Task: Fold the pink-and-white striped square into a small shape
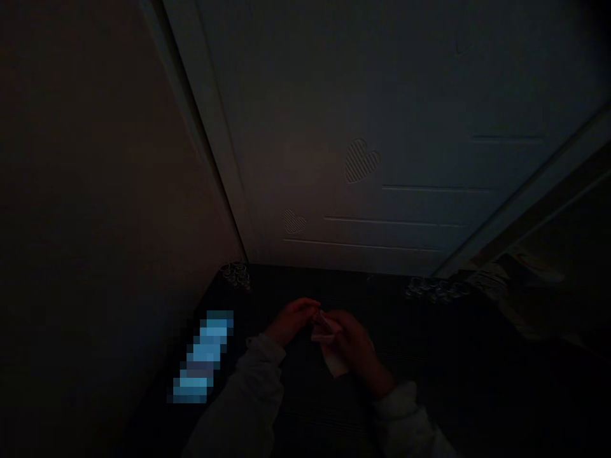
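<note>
In very dim light, my right hand (356, 343) is closed round a small pale pinkish piece (337, 362), thin and folded, like paper or a small pouch. Its upper end looks parted, and a lower flap hangs below my fingers. My left hand (296, 317) meets it from the left, thumb and fingers pinched together at the piece's upper corner. What lies between those fingertips is too dark and small to make out. Both hands are over a dark tabletop (310, 420).
A lit, pixelated screen (200, 359) lies on the left. Small ring-like pieces form one cluster (236, 275) at the back left and another cluster (434, 291) at the back right. Behind stands a pale panel (296, 159) with heart reliefs; a wall (95, 191) rises on the left.
</note>
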Demonstrator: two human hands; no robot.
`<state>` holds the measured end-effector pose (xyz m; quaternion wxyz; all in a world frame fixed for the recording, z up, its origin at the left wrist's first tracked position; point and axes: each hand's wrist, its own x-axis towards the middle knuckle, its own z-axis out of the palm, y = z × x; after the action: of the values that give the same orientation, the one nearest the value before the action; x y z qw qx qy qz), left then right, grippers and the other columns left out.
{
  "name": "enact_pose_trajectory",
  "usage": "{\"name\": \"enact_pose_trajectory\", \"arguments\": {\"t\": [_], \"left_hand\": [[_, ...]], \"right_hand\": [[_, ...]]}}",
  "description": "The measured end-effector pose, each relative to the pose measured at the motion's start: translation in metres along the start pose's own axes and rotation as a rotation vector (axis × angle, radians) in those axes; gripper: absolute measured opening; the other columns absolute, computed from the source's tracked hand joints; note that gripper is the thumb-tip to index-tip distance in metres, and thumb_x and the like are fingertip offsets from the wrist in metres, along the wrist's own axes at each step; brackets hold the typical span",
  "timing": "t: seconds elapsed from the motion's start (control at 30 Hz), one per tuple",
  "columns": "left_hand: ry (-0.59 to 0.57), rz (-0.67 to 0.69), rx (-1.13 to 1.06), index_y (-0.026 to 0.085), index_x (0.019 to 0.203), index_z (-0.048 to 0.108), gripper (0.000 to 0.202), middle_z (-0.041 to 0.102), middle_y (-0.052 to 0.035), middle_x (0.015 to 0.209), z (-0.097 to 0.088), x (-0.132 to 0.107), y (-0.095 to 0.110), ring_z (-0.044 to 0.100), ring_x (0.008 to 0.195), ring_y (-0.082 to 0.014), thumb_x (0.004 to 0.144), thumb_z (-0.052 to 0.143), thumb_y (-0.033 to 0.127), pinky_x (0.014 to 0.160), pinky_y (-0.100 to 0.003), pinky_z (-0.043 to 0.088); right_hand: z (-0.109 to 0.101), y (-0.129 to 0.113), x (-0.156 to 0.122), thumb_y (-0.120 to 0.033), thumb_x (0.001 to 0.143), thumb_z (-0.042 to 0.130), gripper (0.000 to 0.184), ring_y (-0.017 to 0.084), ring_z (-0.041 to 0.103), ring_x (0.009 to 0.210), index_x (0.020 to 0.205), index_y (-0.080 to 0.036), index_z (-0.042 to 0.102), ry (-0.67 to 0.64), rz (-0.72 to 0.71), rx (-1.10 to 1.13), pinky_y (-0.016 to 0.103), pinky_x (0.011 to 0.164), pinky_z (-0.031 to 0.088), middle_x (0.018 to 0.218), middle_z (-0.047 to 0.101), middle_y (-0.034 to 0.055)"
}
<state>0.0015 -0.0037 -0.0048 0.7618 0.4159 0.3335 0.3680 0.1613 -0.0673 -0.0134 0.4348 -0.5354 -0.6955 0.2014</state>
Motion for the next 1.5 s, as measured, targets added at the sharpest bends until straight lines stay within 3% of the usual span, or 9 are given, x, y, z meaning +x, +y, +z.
{"name": "enact_pose_trajectory", "arguments": {"t": [0.13, 0.57, 0.8, 1.5], "left_hand": [[0.022, 0.005, 0.048, 0.012, 0.086, 0.063, 0.034, 0.061, -0.0043, 0.076, -0.0004, -0.0001, 0.0002, 0.052, 0.069, -0.0116, 0.060, 0.069, 0.032, 0.067, -0.026, 0.037], [0.026, 0.016, 0.061, 0.013, 0.088, 0.063, 0.029, 0.063, -0.0048, 0.081, -0.0015, 0.0008, -0.0019, 0.055, 0.074, -0.0124, 0.064, 0.066, 0.029, 0.070, -0.026, 0.038], [0.015, 0.017, 0.053, 0.012, 0.089, 0.063, 0.032, 0.063, -0.0064, 0.081, 0.0001, 0.0004, -0.0002, 0.056, 0.074, -0.0138, 0.063, 0.067, 0.031, 0.073, -0.028, 0.039], [0.034, 0.008, 0.054, 0.012, 0.088, 0.063, 0.033, 0.063, -0.0056, 0.080, -0.0005, 0.0014, -0.0020, 0.055, 0.072, -0.0124, 0.061, 0.068, 0.031, 0.071, -0.027, 0.039]], "right_hand": [[0.0005, 0.0005, 0.0009, -0.012, 0.073, 0.038, 0.036, 0.018, 0.056, 0.092, 0.101, -0.021, 0.058, -0.025, -0.055, -0.006, 0.033, 0.080, 0.044, 0.099, 0.062, 0.0061], [0.0008, 0.0009, 0.0004, -0.012, 0.075, 0.039, 0.035, 0.018, 0.055, 0.091, 0.102, -0.021, 0.058, -0.053, -0.004, -0.011, 0.033, 0.079, 0.043, 0.098, 0.062, 0.0059], [0.0004, 0.0009, 0.0024, -0.010, 0.076, 0.040, 0.035, 0.017, 0.054, 0.094, 0.103, -0.024, 0.058, -0.094, -0.079, 0.006, 0.033, 0.081, 0.042, 0.100, 0.061, 0.0049], [-0.0005, -0.0028, 0.0034, -0.011, 0.075, 0.040, 0.035, 0.017, 0.054, 0.094, 0.104, -0.022, 0.058, -0.086, -0.017, 0.021, 0.032, 0.081, 0.041, 0.101, 0.062, 0.0056]]}}
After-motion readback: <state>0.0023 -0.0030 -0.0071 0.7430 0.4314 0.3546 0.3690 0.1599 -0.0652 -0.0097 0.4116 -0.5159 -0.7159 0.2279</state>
